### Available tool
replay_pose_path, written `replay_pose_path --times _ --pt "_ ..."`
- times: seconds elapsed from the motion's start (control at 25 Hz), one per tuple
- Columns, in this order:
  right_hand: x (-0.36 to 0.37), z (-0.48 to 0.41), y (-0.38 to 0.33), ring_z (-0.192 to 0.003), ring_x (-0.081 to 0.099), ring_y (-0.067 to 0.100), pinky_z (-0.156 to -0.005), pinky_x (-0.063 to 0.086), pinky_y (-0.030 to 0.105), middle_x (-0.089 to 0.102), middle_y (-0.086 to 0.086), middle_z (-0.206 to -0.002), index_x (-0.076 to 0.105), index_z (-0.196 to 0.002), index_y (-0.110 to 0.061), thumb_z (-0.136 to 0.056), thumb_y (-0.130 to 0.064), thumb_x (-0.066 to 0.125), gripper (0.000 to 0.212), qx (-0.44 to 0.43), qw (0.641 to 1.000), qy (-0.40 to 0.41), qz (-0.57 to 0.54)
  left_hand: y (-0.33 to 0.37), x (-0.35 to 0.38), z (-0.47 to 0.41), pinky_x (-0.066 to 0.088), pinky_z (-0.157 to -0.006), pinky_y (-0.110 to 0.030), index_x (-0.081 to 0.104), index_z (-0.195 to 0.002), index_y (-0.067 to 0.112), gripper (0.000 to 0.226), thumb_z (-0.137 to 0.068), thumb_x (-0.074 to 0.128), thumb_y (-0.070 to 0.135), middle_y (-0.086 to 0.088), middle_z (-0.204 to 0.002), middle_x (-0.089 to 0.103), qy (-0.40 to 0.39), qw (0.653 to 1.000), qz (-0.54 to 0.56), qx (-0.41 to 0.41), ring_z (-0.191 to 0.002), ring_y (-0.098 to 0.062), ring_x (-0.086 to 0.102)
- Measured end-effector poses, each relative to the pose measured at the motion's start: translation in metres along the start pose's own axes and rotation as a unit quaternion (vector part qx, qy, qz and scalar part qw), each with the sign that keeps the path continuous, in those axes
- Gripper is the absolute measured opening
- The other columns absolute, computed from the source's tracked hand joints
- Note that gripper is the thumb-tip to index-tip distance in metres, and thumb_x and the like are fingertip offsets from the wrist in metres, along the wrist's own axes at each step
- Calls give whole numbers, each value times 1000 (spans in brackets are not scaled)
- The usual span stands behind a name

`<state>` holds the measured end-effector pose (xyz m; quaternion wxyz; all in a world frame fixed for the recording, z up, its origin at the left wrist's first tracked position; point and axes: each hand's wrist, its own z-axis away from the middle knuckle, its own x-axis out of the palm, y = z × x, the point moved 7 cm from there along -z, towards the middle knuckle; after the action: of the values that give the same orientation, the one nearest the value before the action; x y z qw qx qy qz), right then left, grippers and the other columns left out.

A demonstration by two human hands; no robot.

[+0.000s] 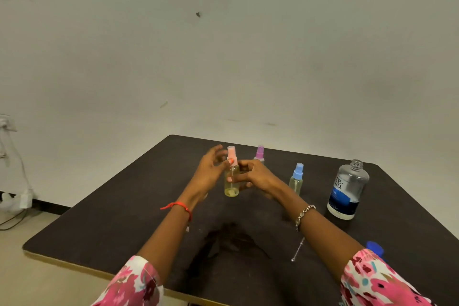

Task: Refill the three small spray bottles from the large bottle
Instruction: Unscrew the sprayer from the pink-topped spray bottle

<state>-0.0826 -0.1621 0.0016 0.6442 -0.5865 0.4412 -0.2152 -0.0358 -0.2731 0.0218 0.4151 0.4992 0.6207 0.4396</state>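
The pink-cap bottle is in the middle of the dark desk, btwn both hands. The R hand holds its see-thru body, w/ fingers curled round it. The L hand is up by the top. Its thumb sits on the neck just under the pink cap, & the other fingers are spread out behind it. They're blurry, so can't tell if they pinch the top. Can't tell if the bottle stands on the desk or is lifted a bit.

The purple-cap bottle stands just behind the hands. The blue-cap bottle stands to the R of them. Further R is the big bottle, upright, w/ no lid on. A blue lid lies near the R sleeve. A thin stick lies on the desk by the R arm.

There's a red string on the L wrist & a bracelet on the R wrist.
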Motion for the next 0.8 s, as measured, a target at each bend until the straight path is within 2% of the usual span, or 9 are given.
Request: replay_pose_path --times 0.08,0.16,0.32,0.44,0.52,0.64,0.72,0.8 --pt "-5 16 -7 -93 66 14 -66 57 23 67 -1 -100 65 -99 -22 -76 -7 70 28 -1 1000 -12 -5 4 17 5 48 -80 -16 57 -119 7 31 -89 55 15 1 -107 65 -87 995 45 -1 -98 -3 63" --pt "-13 30 -12 -90 66 12 -61 55 20 68 -2 -98 66 -101 -17 -75 -9 71 28 2 1000 -4 14 11 26 11 50 -73 -11 64 -109 6 24 -87 56 13 -1 -99 69 -91 994 62 16 -88 1 66" --pt "-25 55 -17 -88 68 13 -62 58 26 70 3 -96 69 -97 -14 -69 -12 77 29 -12 999 44 13 25 39 22 51 -74 -13 68 -101 7 18 -86 58 8 -8 -97 70 -31 997 68 37 -82 -1 67" --pt "-32 66 -18 -87 70 19 -68 61 36 71 11 -97 69 -96 -7 -66 -13 80 33 -15 995 94 27 31 47 28 52 -66 -9 68 -101 3 19 -84 61 7 -13 -97 70 5 997 68 47 -76 -2 67" --pt "-36 72 -20 -82 70 19 -65 61 35 71 13 -94 68 -92 -4 -64 -16 82 33 -12 990 132 56 33 48 31 51 -59 -8 68 -102 2 24 -80 66 10 -9 -92 70 52 996 51 45 -76 -2 65" --pt "-38 78 -25 -76 66 21 -63 58 35 67 10 -82 59 -79 -8 -60 -23 84 34 -15 970 206 125 36 48 36 48 -48 -8 71 -91 7 24 -69 77 16 3 -74 67 138 989 4 53 -67 2 62" --pt "-33 80 -23 -71 63 17 -59 57 30 62 4 -77 56 -79 -13 -65 -23 81 31 -17 969 221 111 41 52 38 48 -53 -11 69 -85 12 23 -67 79 23 5 -73 65 146 986 -48 66 -67 -1 62" --pt "-33 78 -21 -76 63 16 -59 57 26 63 4 -86 58 -92 -12 -72 -21 76 28 -8 969 228 92 37 59 34 52 -69 -19 64 -95 12 33 -69 78 26 1 -89 66 94 993 -49 42 -83 -9 63"
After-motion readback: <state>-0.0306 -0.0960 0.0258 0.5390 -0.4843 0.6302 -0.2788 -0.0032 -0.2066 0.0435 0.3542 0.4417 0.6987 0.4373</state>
